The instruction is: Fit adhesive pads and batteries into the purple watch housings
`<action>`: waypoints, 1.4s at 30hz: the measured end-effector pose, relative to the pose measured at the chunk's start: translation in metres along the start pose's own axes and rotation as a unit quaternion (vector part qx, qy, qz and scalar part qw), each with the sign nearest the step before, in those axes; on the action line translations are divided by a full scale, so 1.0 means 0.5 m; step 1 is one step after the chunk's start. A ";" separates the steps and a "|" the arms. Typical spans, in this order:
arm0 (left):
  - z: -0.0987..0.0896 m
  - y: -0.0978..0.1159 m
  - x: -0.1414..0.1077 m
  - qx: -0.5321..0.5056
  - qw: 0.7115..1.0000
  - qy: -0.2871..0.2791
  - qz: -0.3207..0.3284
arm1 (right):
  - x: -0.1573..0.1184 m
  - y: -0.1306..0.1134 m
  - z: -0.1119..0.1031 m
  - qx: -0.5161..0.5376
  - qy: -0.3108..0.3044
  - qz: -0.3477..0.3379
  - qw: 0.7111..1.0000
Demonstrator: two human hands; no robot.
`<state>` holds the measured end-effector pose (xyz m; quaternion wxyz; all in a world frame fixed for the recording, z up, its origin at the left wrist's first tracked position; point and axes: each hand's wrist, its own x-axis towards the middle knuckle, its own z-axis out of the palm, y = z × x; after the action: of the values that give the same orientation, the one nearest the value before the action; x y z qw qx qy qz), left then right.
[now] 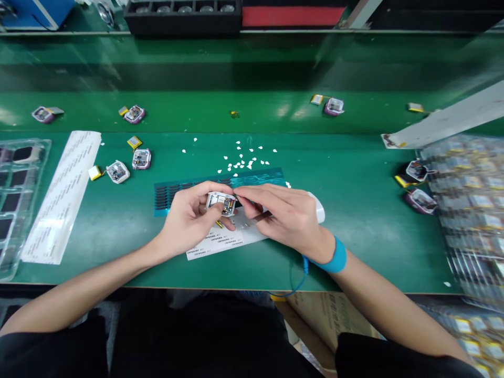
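My left hand (192,212) is closed around an open smartwatch case (221,203) with a white rim, its circuit board facing up. The thumb lies across the board's lower edge. Below the case, a bit of yellow battery (219,224) shows by the fingers. My right hand (285,212), with a blue wrist strap (337,255), has its thumb and forefinger pinched at the case's right upper corner. Whatever sits in that pinch is too small or hidden to make out. Under both hands lie a teal sheet of dark strips (161,210) and a printed white sheet (205,249).
Small white tabs (242,166) are scattered beyond my hands. Other opened watch cases (118,171) with yellow batteries lie left, back and right. A clear tray (23,210) and a white label sheet (63,194) are at left; stacked battery trays (472,210) at right. A slanted white post (444,118) stands back right.
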<state>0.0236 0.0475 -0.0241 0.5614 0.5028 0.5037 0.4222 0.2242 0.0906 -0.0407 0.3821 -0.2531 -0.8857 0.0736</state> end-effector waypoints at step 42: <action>0.017 -0.014 -0.028 0.171 0.970 0.046 0.166 | -0.009 -0.045 0.000 -0.173 -0.064 -0.062 0.981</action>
<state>0.0299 0.0316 -0.0290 0.3651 0.6480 0.5033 0.4398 0.2177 0.0690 -0.0362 0.2790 -0.2545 -0.9217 -0.0886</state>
